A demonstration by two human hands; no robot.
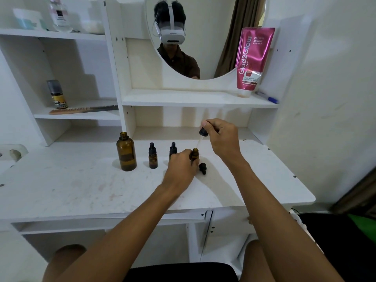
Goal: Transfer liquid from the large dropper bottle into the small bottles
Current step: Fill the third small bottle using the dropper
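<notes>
Amber bottles [126,152], pink tube [253,60]

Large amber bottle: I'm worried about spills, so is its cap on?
No, the large amber bottle stands with its neck open, while the right hand pinches a dropper over a small bottle.

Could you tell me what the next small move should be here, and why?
Probably squeeze the dropper gently at its bulb. The right hand pinches it with its glass tip at the open mouth of the small bottle, which the left hand steadies upright; the bottle's cap lies beside it.
</notes>
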